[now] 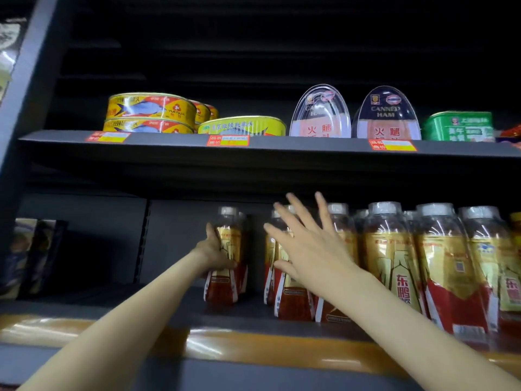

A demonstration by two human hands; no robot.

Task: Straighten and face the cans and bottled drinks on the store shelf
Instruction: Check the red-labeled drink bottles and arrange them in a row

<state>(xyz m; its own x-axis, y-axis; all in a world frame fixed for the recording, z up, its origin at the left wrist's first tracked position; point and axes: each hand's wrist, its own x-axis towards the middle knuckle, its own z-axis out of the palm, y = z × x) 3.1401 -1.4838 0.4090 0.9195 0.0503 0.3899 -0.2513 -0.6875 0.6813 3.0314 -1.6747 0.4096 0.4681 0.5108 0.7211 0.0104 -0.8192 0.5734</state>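
At the frame's centre, on the lower shelf (253, 320), the left hand (215, 253) grips a lone bottle (225, 258) standing apart from the row (394, 266). The right hand (306, 249), fingers spread, hovers before the next bottles, holding nothing. Rightward bottles look faced; this gap seems left to close. Cans (152, 114) above appear tidy.
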